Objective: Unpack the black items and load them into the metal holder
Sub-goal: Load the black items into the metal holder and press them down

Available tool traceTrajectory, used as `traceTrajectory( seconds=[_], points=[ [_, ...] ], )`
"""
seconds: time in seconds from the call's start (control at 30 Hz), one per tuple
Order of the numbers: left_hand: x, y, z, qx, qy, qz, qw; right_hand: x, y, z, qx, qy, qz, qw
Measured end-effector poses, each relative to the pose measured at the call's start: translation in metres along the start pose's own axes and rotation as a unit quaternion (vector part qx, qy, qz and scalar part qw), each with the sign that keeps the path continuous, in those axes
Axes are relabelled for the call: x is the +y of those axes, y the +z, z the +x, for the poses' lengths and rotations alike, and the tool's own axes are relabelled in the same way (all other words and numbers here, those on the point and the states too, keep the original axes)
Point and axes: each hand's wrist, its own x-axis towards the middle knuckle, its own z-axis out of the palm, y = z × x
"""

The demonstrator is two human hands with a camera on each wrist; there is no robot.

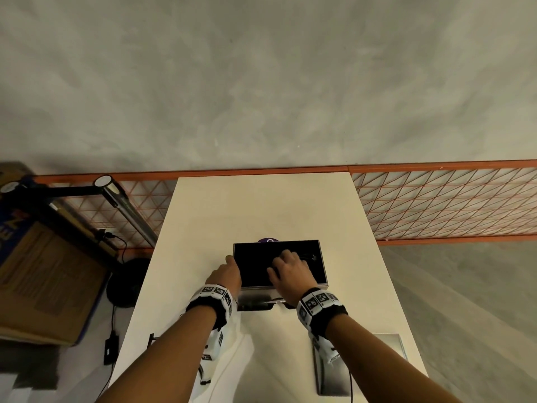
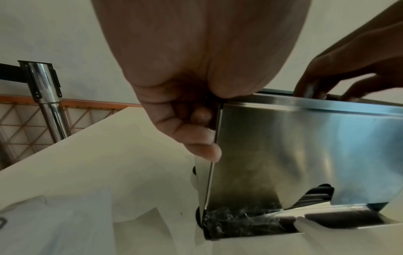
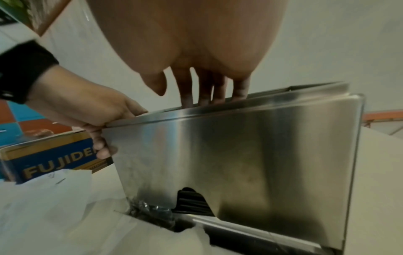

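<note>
The metal holder [image 1: 323, 263] stands on the white table [image 1: 261, 205] with its top uncovered and a black stack [image 1: 252, 266] inside. My left hand [image 1: 229, 271] grips the holder's left front corner, with the fingers [image 2: 196, 131] curled round the edge. My right hand [image 1: 286, 266] reaches in from above. Its fingers [image 3: 209, 93] point straight down past the rim onto the black items. More black items [image 3: 191, 201] show through the cut-out low in the holder's front wall [image 2: 305, 146]. Crumpled clear wrap [image 2: 240, 219] lies at the base.
A flat metal plate [image 1: 386, 344] lies near my right forearm. White paper [image 3: 54, 215] lies at the near left. A purple object [image 1: 268, 240] peeks out behind the holder. Left of the table are a blue-and-gold box [image 3: 54, 162], a chrome post [image 1: 125, 205] and orange mesh fencing [image 1: 436, 205].
</note>
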Motion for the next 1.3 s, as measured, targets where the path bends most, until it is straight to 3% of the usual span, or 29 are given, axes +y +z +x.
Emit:
traceTrajectory(
  seconds=[0.07,0.23,0.3,0.43,0.57,0.63,0.87,1.0,1.1,1.2,1.3],
  points=[
    [0.0,0.0,0.0,-0.002,0.005,0.004,1.0,0.007,0.0,0.004,0.014,0.006,0.0,1.0],
    [0.001,-0.002,-0.001,-0.001,0.005,0.003,1.0,0.014,0.007,0.009,-0.143,0.001,-0.028,0.989],
    [0.001,-0.001,-0.001,-0.001,0.008,0.011,1.0,0.016,0.008,0.009,-0.172,-0.005,-0.052,0.984],
    [0.001,-0.002,-0.001,-0.003,0.007,0.013,1.0,0.007,0.006,0.006,-0.131,-0.004,-0.047,0.99],
    [0.001,-0.003,0.0,-0.005,-0.001,0.009,1.0,-0.012,0.015,-0.01,-0.086,-0.159,-0.069,0.981],
    [0.001,-0.003,0.0,-0.005,-0.001,0.015,1.0,-0.017,0.021,-0.018,-0.082,-0.183,-0.078,0.977],
    [0.0,-0.003,0.001,-0.008,0.001,0.022,1.0,-0.026,0.014,-0.009,-0.103,-0.108,-0.012,0.989],
    [-0.001,-0.001,0.002,-0.012,0.007,0.025,1.0,-0.013,-0.002,0.004,0.018,-0.039,0.088,0.995],
    [-0.002,-0.002,0.002,-0.014,0.007,0.02,1.0,0.013,-0.018,0.01,0.108,0.078,0.071,0.989],
    [-0.002,-0.003,0.001,-0.015,0.011,0.017,1.0,0.04,-0.03,0.009,0.103,0.212,0.072,0.969],
    [-0.002,-0.004,0.0,-0.02,0.008,0.019,1.0,0.063,-0.026,0.008,0.066,0.276,0.141,0.948]
  ],
)
